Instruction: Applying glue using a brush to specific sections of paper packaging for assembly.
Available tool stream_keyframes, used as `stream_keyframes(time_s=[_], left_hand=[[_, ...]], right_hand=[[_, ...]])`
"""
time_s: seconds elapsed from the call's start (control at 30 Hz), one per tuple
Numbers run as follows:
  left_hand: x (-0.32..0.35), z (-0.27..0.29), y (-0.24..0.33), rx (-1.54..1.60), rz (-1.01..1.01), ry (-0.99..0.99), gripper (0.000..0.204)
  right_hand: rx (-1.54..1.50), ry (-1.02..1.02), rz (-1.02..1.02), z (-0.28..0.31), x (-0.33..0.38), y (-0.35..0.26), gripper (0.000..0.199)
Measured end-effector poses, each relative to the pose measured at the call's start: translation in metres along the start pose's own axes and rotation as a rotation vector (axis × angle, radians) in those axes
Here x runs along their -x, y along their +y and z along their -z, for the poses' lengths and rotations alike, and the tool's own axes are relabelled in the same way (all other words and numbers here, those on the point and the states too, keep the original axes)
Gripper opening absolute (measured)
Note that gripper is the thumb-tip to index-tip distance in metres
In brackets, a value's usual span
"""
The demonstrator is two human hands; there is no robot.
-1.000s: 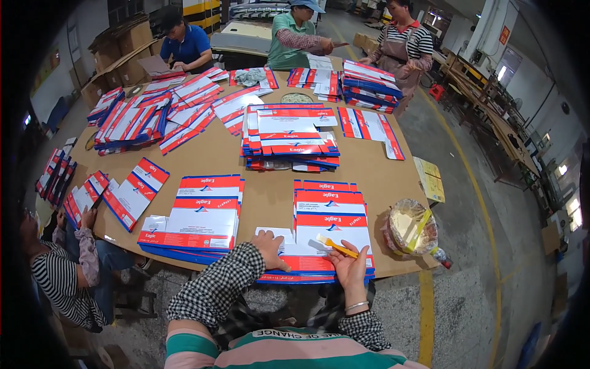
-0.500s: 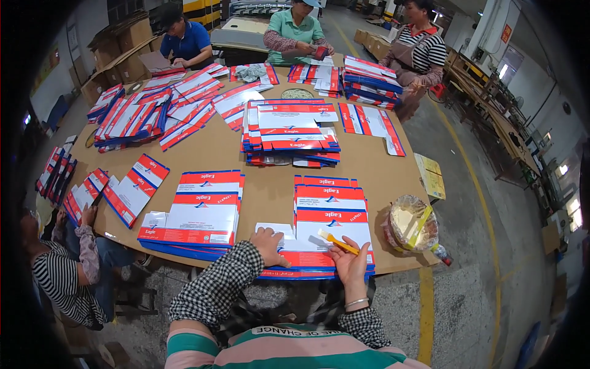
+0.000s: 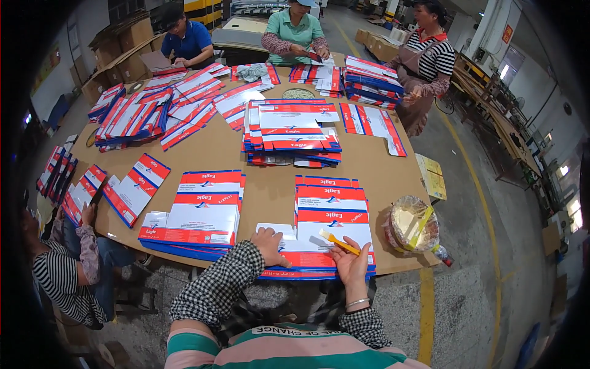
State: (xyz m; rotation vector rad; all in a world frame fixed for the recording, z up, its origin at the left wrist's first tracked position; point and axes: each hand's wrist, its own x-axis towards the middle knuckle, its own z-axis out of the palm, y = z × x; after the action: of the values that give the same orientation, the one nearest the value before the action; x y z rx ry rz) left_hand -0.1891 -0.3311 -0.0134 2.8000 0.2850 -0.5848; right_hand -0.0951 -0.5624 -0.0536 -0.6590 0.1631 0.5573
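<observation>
My right hand (image 3: 353,263) holds a small glue brush with a yellow handle (image 3: 344,245) and pale bristles, its tip pointing left over the white part of a flat carton. Under both hands lies a stack of flat red, white and blue cartons (image 3: 335,209) near the front edge. On the stack's lower left part rests my left hand (image 3: 270,248), fingers apart and bent, holding nothing. A second stack of flat cartons (image 3: 203,212) lies to the left of that hand. Right of my right hand stands a plastic-lined tub (image 3: 409,224) containing pale paste.
The brown table (image 3: 206,150) carries a taller carton pile (image 3: 292,132) in the middle and more cartons at the back. Several co-workers stand or sit around it, one at the left edge (image 3: 67,270). A bottle (image 3: 442,254) lies beside the tub.
My hands and the brush stay almost still. The co-worker at the back right has shifted right and turned. The one in green has moved the hands and the piece in them slightly.
</observation>
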Motion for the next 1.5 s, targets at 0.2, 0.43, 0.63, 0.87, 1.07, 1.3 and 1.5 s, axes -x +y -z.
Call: stream_keyframes(time_s=[0.2,0.43,0.63,0.87,1.07,1.3,1.5], left_hand=[[0.003,0.009,0.003,0.01,0.012,-0.064,0.099],[0.002,0.004,0.001,0.012,0.006,-0.036,0.099],[0.0,-0.005,-0.003,0.032,-0.003,0.003,0.099],[0.002,-0.004,-0.003,0.052,-0.015,0.016,0.098],[0.002,-0.009,-0.005,0.07,-0.023,0.038,0.096],[0.0,-0.012,-0.007,0.086,-0.026,0.032,0.097],[0.003,-0.009,-0.005,0.098,-0.016,0.027,0.098]], right_hand=[[0.004,0.002,0.003,0.002,-0.001,0.0,0.073],[0.013,-0.003,0.007,0.0,0.001,-0.001,0.074],[0.005,0.019,0.004,-0.003,0.001,0.0,0.073],[0.006,-0.004,0.002,0.001,0.001,-0.001,0.071],[0.006,0.011,0.007,0.0,0.001,-0.001,0.073],[-0.004,-0.008,0.001,0.002,0.001,-0.001,0.07],[-0.007,0.023,0.002,-0.001,0.002,-0.001,0.072]])
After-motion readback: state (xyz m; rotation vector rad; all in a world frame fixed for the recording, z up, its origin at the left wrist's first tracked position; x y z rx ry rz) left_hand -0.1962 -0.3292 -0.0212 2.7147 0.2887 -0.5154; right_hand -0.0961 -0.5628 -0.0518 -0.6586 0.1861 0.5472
